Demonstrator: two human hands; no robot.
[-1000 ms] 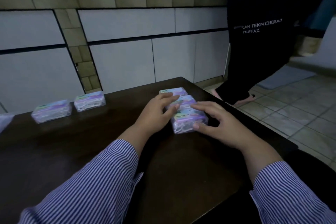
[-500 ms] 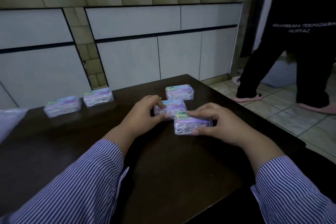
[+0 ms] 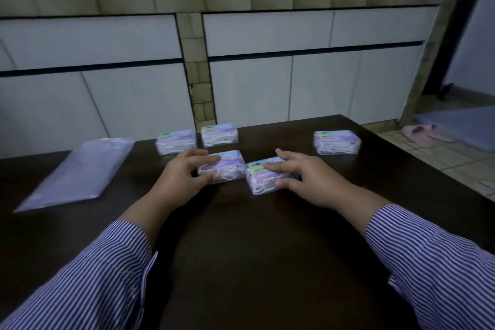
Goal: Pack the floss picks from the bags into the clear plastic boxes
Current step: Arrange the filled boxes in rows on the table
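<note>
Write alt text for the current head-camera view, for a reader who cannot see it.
A person's left hand and right hand each grip a closed clear box of floss picks, the left box and the right box, on a dark table. Three more boxes sit farther back, and a flat plastic bag lies at left.

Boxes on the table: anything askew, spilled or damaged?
Nothing spilled or damaged. Five closed boxes sit flat on the table; the box under the right hand is turned slightly off the others' line. The lone box sits apart, far right.
</note>
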